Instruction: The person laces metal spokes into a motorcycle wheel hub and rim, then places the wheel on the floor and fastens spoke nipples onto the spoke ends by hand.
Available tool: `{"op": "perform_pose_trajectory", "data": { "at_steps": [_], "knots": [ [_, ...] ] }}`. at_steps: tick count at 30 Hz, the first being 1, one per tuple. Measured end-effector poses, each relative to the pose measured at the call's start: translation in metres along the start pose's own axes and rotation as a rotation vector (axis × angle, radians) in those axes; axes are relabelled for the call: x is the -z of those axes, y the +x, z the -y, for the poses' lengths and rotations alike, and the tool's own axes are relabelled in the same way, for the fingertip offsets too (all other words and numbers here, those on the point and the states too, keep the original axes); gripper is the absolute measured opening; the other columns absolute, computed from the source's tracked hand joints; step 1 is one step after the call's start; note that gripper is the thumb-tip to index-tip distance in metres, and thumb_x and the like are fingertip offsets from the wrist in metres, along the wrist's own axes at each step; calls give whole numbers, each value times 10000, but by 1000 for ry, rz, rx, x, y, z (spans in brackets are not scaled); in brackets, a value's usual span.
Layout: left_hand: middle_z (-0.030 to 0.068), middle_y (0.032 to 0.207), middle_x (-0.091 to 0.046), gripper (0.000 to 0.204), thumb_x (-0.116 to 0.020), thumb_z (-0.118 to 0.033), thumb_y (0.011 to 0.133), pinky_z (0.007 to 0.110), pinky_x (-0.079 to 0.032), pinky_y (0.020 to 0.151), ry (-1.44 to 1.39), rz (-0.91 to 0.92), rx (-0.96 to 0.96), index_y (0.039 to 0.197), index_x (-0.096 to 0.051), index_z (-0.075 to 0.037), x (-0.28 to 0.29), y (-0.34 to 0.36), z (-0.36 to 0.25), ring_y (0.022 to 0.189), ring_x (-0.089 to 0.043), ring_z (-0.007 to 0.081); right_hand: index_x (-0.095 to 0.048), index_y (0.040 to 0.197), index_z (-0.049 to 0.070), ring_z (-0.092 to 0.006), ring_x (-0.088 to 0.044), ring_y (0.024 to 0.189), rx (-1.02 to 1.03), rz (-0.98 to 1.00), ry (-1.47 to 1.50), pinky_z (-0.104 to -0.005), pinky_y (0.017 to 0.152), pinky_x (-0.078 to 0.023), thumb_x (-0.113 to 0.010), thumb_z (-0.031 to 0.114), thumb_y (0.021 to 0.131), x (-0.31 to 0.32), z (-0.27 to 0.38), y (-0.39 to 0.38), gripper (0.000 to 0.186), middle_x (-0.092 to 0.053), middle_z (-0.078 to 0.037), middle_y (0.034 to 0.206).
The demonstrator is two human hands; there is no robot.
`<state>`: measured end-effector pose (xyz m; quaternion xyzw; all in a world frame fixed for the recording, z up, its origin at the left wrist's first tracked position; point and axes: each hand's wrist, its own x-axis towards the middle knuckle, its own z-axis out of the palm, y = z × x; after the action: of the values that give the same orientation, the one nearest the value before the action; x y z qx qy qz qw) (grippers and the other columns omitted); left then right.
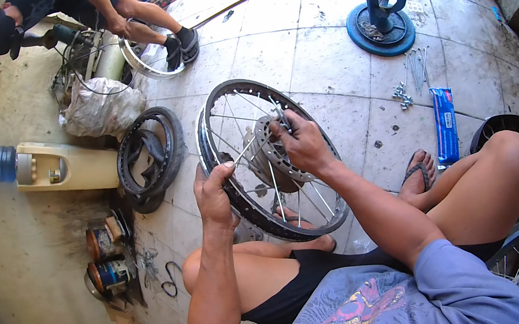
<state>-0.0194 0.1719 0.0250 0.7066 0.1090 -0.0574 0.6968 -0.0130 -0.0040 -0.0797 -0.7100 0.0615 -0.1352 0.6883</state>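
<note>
A black-rimmed wheel (223,198) with silver spokes and a drilled disc hub (256,152) is held tilted above my lap. My left hand (214,195) is closed round the rim's left side, its thumb against a spoke. My right hand (304,143) is over the hub, fingers pinched on a thin metal spoke (277,107); its fingertips hide the exact grip. Some holes along the rim carry spokes, while the upper stretch shows fewer. On the floor ahead to the right lie several loose spokes (420,69) and a small heap of silver nuts or nipples (402,96).
A blue packet (446,125) lies by my right foot. Farther off stands a blue round-based stand (381,31). To the left are a tyre (150,155), a water dispenser (67,167) and cans (108,277). Another person (115,22) works at the upper left beside a rim (145,61).
</note>
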Motion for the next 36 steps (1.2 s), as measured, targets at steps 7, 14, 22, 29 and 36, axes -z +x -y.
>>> {"op": "perform_pose_trajectory", "data": {
  "at_steps": [7, 14, 22, 29, 36],
  "knots": [
    [38, 773, -570, 525, -669, -21, 770, 245, -513, 594, -14, 76, 1, 1264, -496, 20, 3, -12, -7, 609, -592, 135, -602, 941, 11, -380, -540, 608, 38, 274, 4, -431, 602, -452, -624, 208, 955, 14, 18, 1, 198, -631, -206, 745],
    [37, 824, -579, 593, -696, -4, 737, 240, -517, 637, -92, 155, 63, 1289, -481, 11, -13, -22, -20, 657, -602, 131, -678, 947, 3, -361, -668, 782, -5, 305, -131, -442, 706, -509, -674, 272, 918, 21, 11, 7, 271, -666, -237, 849],
    [55, 985, -671, 415, -805, -90, 827, 247, -530, 753, 188, 11, -283, 1149, -566, 19, -23, -1, -5, 850, -625, 105, -607, 1221, -72, -195, -678, 833, -376, 110, -123, -353, 787, -537, -657, 446, 944, 19, -7, 20, 590, -712, -152, 954],
    [92, 1051, -660, 526, -749, 41, 736, 278, -546, 808, 133, 112, -212, 1206, -512, 39, -38, -41, 25, 872, -656, 166, -636, 867, 0, -95, -531, 510, -410, 54, 338, -246, 398, -393, -612, 341, 990, 39, 17, 17, 364, -567, -32, 639],
    [-12, 807, -584, 212, -693, -64, 783, 217, -435, 618, 162, -9, -138, 957, -579, -21, -14, -18, -5, 678, -530, 75, -695, 874, -23, -78, -548, 594, -358, 75, 360, -267, 534, -430, -651, 347, 967, 31, 18, 12, 383, -645, -31, 688]
  ]
}}
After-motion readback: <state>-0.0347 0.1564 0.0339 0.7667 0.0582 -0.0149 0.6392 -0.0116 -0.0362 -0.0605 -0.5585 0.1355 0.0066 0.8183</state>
